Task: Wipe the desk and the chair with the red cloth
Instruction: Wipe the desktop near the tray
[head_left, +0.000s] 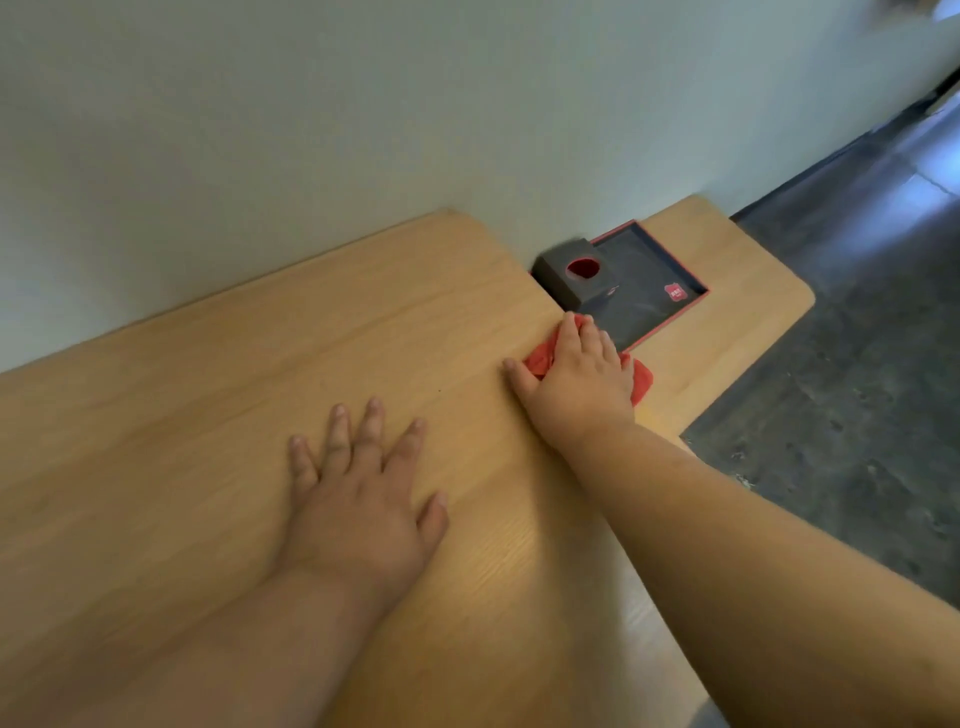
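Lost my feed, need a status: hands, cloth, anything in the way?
Left hand flat on desk. Right hand pressing red cloth near far edge. Dark tray and grey box just ahead.

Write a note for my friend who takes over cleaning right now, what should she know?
Left hand: flat on the desk, fingers spread, holding nothing.
Right hand: pressing the red cloth onto the desk beside the dark tray by the wall.
Done: cannot tell how much desk is wiped.
Left: finish the desk, then wipe the chair, which is out of view.
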